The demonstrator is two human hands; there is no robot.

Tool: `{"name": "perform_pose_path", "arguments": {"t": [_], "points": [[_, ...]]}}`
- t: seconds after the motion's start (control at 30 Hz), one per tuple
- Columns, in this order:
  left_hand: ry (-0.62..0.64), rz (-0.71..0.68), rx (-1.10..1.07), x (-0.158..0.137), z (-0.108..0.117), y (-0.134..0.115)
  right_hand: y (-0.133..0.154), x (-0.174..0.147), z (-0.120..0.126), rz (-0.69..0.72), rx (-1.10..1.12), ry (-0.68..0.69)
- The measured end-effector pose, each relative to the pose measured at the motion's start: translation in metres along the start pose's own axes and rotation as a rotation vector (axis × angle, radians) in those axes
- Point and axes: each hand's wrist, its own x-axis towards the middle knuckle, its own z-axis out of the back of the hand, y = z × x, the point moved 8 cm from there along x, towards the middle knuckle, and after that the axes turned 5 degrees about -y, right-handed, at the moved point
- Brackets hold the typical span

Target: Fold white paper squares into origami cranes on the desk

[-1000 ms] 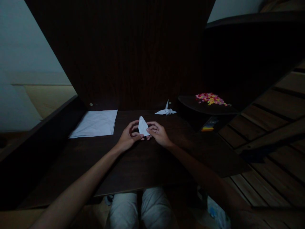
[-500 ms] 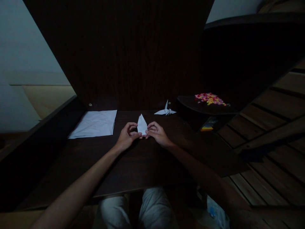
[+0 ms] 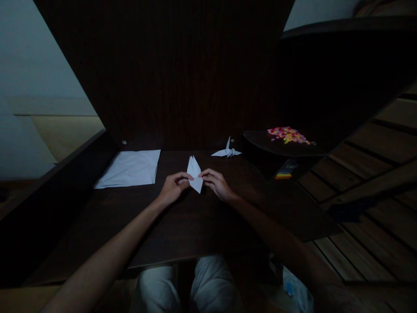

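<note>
A folded piece of white origami paper (image 3: pixel 196 184) is held between my two hands, just over the dark desk. It is kite-shaped, with slim points at the far end and one point towards me. My left hand (image 3: pixel 174 187) pinches its left edge between thumb and fingers. On the opposite edge, my right hand (image 3: pixel 217 182) grips it the same way, its fingers curled. Beyond my right hand lies a finished white paper crane (image 3: pixel 227 151) with its wings spread, touched by neither hand.
Several white paper sheets (image 3: pixel 130 168) lie stacked on the left of the desk (image 3: pixel 182 230), beside its raised side panel (image 3: pixel 55 187). A low corner shelf (image 3: pixel 257 141) at the right bears a heap of small colourful pieces (image 3: pixel 288 134). A dark back panel rises behind.
The lower part of the folded paper has opened from a flat bottom edge into a point towards me. Both hands have shifted their grip up to its middle.
</note>
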Motion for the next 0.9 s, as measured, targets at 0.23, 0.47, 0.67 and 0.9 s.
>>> {"name": "perform_pose_path", "arguments": {"t": [0.23, 0.47, 0.67, 0.9], "points": [[-0.011, 0.061, -0.069, 0.000, 0.001, 0.003, 0.007, 0.000, 0.001, 0.155, -0.204, -0.040], [-0.023, -0.048, 0.050, -0.002, -0.002, -0.006, 0.010, -0.002, 0.003, 0.204, -0.271, -0.068], [-0.009, -0.060, -0.003, -0.003, -0.003, -0.005, 0.014, -0.002, 0.004, 0.220, -0.257, -0.098], [-0.001, -0.074, 0.004, -0.005, -0.005, -0.007, 0.020, -0.006, 0.004, 0.268, -0.265, -0.125]]}}
